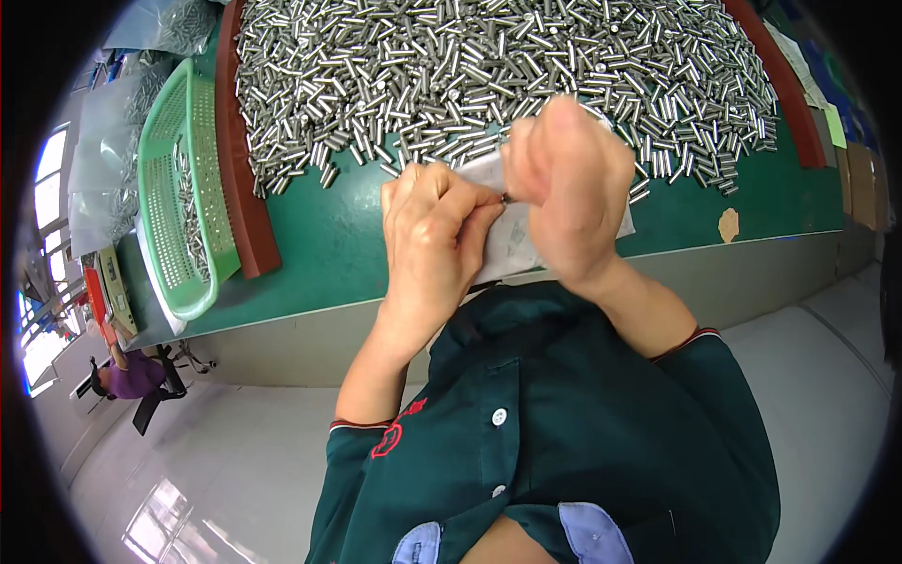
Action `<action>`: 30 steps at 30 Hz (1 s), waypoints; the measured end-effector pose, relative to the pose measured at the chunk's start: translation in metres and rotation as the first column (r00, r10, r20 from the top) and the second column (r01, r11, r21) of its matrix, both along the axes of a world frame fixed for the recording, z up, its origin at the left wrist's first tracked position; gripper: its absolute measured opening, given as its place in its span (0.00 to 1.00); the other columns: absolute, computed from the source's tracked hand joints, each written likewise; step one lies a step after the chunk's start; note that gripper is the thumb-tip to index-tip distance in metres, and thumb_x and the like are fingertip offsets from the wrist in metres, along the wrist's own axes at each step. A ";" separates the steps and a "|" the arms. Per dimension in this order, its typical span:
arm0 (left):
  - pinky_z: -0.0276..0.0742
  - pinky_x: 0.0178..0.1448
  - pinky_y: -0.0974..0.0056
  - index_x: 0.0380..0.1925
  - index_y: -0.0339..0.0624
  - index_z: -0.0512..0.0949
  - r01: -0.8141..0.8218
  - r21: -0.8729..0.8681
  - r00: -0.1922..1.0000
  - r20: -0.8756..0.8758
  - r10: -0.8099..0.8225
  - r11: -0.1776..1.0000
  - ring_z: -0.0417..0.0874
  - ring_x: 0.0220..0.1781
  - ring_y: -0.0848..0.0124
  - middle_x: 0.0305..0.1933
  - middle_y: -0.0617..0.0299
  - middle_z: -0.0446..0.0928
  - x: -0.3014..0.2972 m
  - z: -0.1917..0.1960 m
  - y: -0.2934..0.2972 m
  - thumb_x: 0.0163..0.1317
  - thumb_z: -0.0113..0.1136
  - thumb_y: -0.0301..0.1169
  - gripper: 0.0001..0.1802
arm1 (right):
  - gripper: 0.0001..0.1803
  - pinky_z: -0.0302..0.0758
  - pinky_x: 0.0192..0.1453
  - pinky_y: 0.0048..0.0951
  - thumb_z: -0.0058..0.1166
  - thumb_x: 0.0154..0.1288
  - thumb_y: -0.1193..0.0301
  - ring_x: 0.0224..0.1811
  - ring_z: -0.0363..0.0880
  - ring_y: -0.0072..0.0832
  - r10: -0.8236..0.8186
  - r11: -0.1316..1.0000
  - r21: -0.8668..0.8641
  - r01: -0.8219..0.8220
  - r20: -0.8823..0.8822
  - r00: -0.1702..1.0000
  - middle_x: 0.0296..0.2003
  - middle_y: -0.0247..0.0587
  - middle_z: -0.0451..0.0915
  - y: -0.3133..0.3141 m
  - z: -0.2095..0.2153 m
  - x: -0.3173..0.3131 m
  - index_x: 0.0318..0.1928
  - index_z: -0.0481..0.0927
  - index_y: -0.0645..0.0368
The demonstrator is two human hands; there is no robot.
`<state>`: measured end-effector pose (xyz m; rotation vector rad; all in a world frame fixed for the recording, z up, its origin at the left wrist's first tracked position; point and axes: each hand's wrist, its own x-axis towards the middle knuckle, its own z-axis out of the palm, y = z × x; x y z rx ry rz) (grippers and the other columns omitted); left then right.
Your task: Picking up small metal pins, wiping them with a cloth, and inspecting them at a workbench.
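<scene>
Hands, left (434, 230) and right (567, 188), pinch a clear bag (512, 240).

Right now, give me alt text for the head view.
Two bare hands, left hand and right hand, pinch a small metal pin over a clear plastic bag, above a green table heaped with metal pins; green basket at left.

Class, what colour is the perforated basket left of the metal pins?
Light green basket, seen clearly in the head view.
</scene>
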<state>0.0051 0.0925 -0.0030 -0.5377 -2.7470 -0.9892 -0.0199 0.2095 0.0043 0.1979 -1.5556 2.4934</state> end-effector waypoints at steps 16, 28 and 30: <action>0.69 0.31 0.75 0.42 0.30 0.72 -0.460 0.804 0.787 0.565 -0.247 0.376 0.72 0.26 0.79 0.31 0.57 0.75 0.014 0.000 -0.024 0.58 0.51 0.24 0.12 | 0.23 0.44 0.13 0.19 0.32 0.67 0.65 0.10 0.45 0.14 0.112 0.957 -0.285 -0.051 0.201 0.973 0.08 0.28 0.53 0.012 0.004 -0.005 0.13 0.53 0.54; 0.69 0.31 0.74 0.43 0.30 0.70 -0.535 0.827 0.734 0.556 -0.390 0.172 0.72 0.25 0.77 0.30 0.56 0.75 0.004 -0.001 -0.037 0.62 0.45 0.30 0.15 | 0.22 0.44 0.12 0.19 0.31 0.67 0.65 0.09 0.44 0.14 0.140 0.952 -0.292 -0.089 0.157 0.978 0.09 0.29 0.52 0.013 0.003 -0.008 0.14 0.52 0.54; 0.69 0.30 0.74 0.41 0.30 0.71 -0.543 0.826 0.736 0.555 -0.389 0.151 0.72 0.25 0.76 0.30 0.55 0.75 0.006 0.000 -0.039 0.63 0.45 0.31 0.14 | 0.22 0.44 0.12 0.19 0.31 0.68 0.65 0.09 0.44 0.14 0.141 0.952 -0.291 -0.093 0.150 0.978 0.08 0.29 0.52 0.011 0.003 -0.007 0.14 0.53 0.54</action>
